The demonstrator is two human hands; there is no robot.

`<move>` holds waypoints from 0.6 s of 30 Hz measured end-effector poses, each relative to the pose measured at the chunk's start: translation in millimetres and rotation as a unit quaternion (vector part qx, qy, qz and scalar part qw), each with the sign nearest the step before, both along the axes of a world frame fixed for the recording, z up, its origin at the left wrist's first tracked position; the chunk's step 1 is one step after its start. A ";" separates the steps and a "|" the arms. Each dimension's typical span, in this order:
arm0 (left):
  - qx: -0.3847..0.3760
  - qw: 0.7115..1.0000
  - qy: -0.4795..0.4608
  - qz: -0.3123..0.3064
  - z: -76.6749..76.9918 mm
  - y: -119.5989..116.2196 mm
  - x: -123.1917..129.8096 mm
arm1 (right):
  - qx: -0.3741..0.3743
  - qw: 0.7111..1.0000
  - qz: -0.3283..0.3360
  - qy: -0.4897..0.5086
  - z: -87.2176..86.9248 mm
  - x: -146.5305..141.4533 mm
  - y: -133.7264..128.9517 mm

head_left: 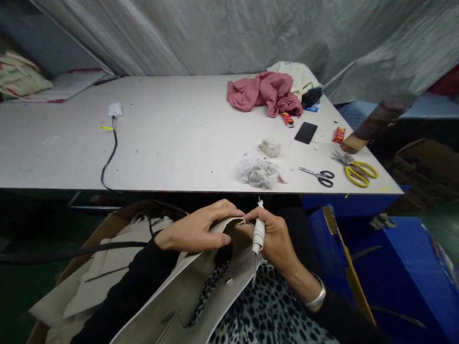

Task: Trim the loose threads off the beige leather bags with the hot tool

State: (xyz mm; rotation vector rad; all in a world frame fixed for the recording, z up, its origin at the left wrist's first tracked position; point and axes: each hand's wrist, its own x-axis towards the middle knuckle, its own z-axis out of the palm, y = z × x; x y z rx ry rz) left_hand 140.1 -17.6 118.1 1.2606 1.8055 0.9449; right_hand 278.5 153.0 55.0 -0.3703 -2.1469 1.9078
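Observation:
A cream leather-like bag (168, 291) lies across my lap, its mouth open toward me and a small metal snap (228, 281) on its inner face. My left hand (202, 227) grips the bag's upper edge, thumb inside the opening and fingers over the outside. Close beside it, my right hand (274, 236) pinches the same edge near the corner. It also holds a thin pointed metal tool (258, 235) with a white-wrapped handle, metal showing at both ends. The tool's exact kind cannot be made out. Fingertips of both hands hide part of the edge.
Beyond my hands stands a white table (172, 138) with black scissors (319, 176), yellow-handled scissors (356, 169), crumpled plastic (260, 171) and a pink cloth (265, 93). At left, a cardboard box (71, 267) holds similar cream pieces. Blue bins (401, 272) stand at right.

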 end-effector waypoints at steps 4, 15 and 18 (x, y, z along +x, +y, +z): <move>-0.033 0.999 -0.007 0.029 -5.5 1.8 -0.4 | -0.002 1.000 0.000 -0.005 1.7 -6.7 -4.3; -0.009 0.955 -0.223 0.195 -43.1 2.0 4.6 | -0.050 0.998 0.029 0.005 3.0 -12.0 -8.6; 0.033 0.933 -0.289 0.212 -35.5 -23.3 -13.6 | -0.086 0.996 0.013 0.026 3.9 -7.8 -2.8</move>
